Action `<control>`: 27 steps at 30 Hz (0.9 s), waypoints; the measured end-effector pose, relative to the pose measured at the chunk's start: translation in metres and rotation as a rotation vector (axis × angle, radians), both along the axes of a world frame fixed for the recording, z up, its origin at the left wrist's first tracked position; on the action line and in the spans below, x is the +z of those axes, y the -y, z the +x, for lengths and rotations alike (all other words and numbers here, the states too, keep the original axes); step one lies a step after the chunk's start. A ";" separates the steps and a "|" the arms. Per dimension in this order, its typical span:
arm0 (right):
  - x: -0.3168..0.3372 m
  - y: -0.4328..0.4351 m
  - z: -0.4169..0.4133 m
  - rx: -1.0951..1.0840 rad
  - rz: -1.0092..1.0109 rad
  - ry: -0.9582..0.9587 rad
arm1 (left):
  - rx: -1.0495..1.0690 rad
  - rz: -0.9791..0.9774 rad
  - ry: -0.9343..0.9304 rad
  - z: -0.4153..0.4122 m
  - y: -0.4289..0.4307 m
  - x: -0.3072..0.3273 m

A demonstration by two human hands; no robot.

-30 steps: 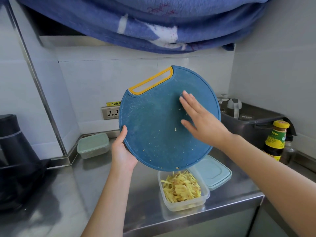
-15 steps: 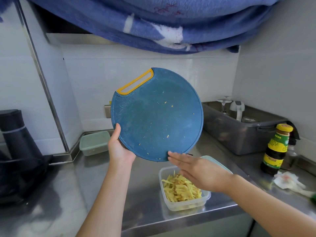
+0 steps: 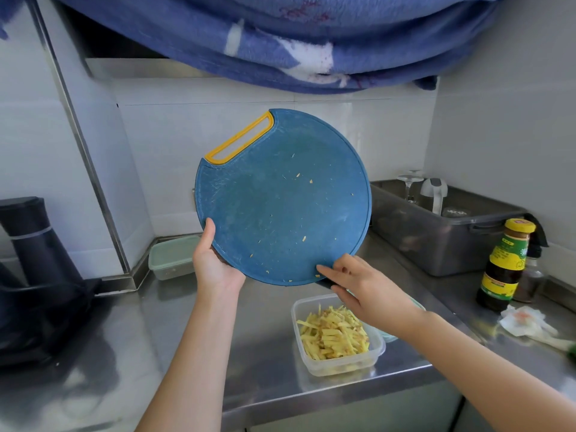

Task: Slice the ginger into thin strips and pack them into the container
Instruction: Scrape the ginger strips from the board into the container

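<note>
A round blue cutting board (image 3: 280, 201) with a yellow handle slot is held tilted nearly upright above the counter. My left hand (image 3: 215, 263) grips its lower left edge. My right hand (image 3: 364, 288) holds the bottom right rim, thumb on the face. A few small ginger bits still cling to the board. Below it, a clear plastic container (image 3: 378, 353) sits on the steel counter, filled with yellow ginger strips (image 3: 330, 335). Its pale blue lid (image 3: 389, 338) lies mostly hidden behind my right wrist.
A lidded green box (image 3: 171, 257) sits at the back by the wall corner. A dark appliance (image 3: 34, 260) stands left. A grey tub (image 3: 442, 244) with a glass is at the right, beside a sauce bottle (image 3: 505, 266) and crumpled tissue (image 3: 526, 322). Blue cloth (image 3: 280, 35) hangs overhead.
My right hand swept down off the board's face to the bottom rim and now grips it. The board has tilted and shifted slightly left above the container.
</note>
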State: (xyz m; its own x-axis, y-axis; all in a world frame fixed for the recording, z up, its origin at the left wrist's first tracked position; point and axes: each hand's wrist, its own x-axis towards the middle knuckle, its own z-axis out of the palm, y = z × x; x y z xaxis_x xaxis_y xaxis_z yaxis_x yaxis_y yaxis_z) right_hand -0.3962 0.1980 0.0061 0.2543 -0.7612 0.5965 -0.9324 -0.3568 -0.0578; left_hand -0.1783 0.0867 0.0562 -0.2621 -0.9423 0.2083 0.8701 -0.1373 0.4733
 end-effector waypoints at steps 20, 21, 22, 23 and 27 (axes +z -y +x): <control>0.032 0.024 0.006 -0.053 -0.268 0.080 | -0.022 0.002 0.070 -0.008 -0.006 -0.006; 0.032 0.024 0.005 -0.051 -0.286 0.062 | -0.023 0.004 0.071 -0.008 -0.005 -0.006; 0.032 0.024 0.004 -0.046 -0.300 0.042 | -0.022 0.007 0.069 -0.008 -0.005 -0.005; 0.032 0.023 0.002 -0.036 -0.312 0.024 | -0.020 0.011 0.064 -0.008 -0.005 -0.006; 0.034 0.020 0.001 -0.023 -0.313 0.011 | -0.019 0.023 0.040 -0.008 -0.006 -0.005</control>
State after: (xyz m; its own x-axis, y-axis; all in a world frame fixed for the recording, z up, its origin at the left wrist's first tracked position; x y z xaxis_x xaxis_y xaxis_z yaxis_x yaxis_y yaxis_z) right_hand -0.3955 0.1782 0.0402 0.2313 -0.5455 0.8056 -0.9405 -0.3373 0.0416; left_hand -0.1861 0.0922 0.0510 -0.2878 -0.9415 0.1754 0.8475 -0.1652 0.5044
